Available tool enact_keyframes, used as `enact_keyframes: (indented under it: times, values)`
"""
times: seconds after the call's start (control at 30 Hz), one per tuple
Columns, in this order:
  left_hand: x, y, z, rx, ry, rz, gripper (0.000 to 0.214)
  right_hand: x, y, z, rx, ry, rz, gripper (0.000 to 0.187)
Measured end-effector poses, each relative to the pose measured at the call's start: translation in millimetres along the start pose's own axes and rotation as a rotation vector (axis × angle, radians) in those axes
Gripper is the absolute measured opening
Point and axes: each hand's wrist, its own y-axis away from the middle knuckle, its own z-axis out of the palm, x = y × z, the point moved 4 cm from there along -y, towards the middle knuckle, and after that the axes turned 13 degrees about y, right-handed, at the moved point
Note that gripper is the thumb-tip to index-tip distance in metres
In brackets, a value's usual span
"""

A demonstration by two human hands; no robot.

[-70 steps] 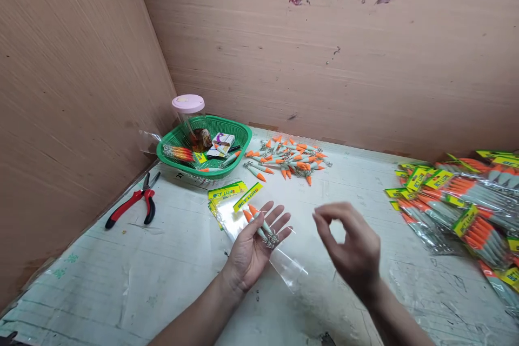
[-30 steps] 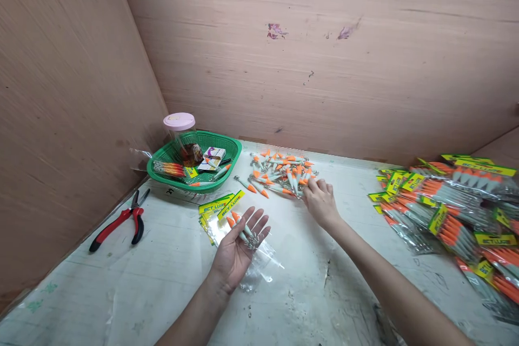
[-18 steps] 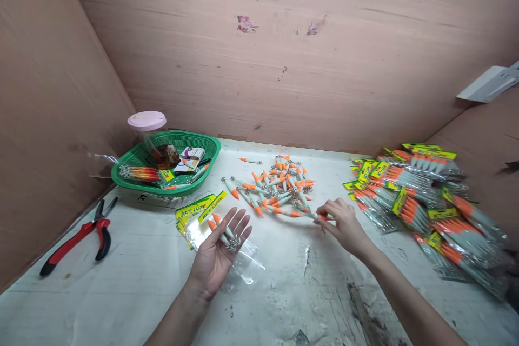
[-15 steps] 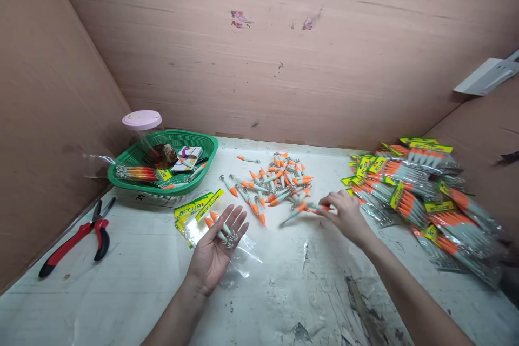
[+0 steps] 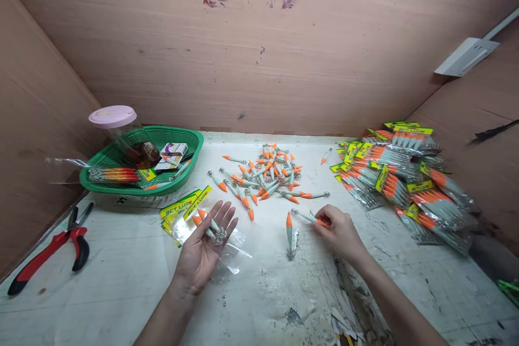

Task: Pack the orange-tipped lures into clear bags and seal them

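Note:
My left hand is palm up, its thumb resting over a few squid jig lures with orange heads, pale bodies and metal hooks. Beneath and beside it are clear plastic bags with yellow "BCT LURE" header cards. My right hand pinches one lure by its orange end, the hooks pointing left. Just left of those fingers, a single lure lies on the table, hooks toward me. Beyond both hands spreads a loose pile of the same lures.
A heap of bagged lures lies at the right. At the left stands a green basket holding a lidded plastic cup, a small box and other lures. Red-handled pliers lie in front of it. Board walls enclose the table's back and sides.
The view has shifted slightly. A lure now lies separately in front of the pile, and others have spread to its right. My right hand has moved a little nearer; my left still cradles its lures.

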Motion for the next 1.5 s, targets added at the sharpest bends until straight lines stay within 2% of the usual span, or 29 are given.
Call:
enact_keyframes:
  times: [0.17,0.27,0.33,0.4,0.5,0.57,0.63,0.73,0.93,1.07,1.2,1.37,1.5]
  values:
    - [-3,2,0.4,0.007,-0.027,0.006,0.041,-9,17,7,0.056,-0.003,0.065,0.017]
    - [-5,4,0.7,0.015,-0.045,-0.003,0.043,-17,23,-1,0.056,-0.026,0.038,0.014]
    - [-6,5,1.3,0.018,-0.052,-0.005,0.043,-29,29,-10,0.029,-0.098,-0.031,0.014]
    - [-7,5,2.0,0.022,-0.06,-0.007,0.044,-50,38,-14,-0.071,-0.229,-0.156,0.011]
    - [-8,6,3.1,0.027,-0.066,-0.018,0.045,-85,53,-8,-0.222,-0.318,-0.31,0.022]
    - [-8,6,3.7,0.031,-0.066,-0.028,0.045,-103,59,-1,-0.225,-0.257,-0.351,0.027]
    - [-9,6,4.1,0.036,-0.065,-0.036,0.045,-113,61,4,-0.17,-0.219,-0.373,0.02]
    - [-10,6,4.1,0.045,-0.061,-0.045,0.044,-112,60,1,-0.112,-0.397,-0.336,0.016]
    - [-13,7,2.1,0.071,-0.058,-0.051,0.043,-81,64,-15,-0.205,-1.073,0.051,0.022]
    - [-11,6,2.0,0.075,-0.035,-0.032,0.041,-72,72,-14,-0.224,-1.355,0.176,0.03]
    - [-11,5,-0.1,0.067,-0.044,-0.03,0.035,-73,73,-19,-0.244,-1.461,0.148,0.029]
    - [-20,6,-3.5,0.043,-0.083,-0.076,0.031,-82,65,-27,-0.309,-1.373,0.017,0.029]
    - [-24,8,-4.7,0.051,-0.094,-0.086,0.029,-88,61,-25,-0.333,-1.441,0.032,0.03]
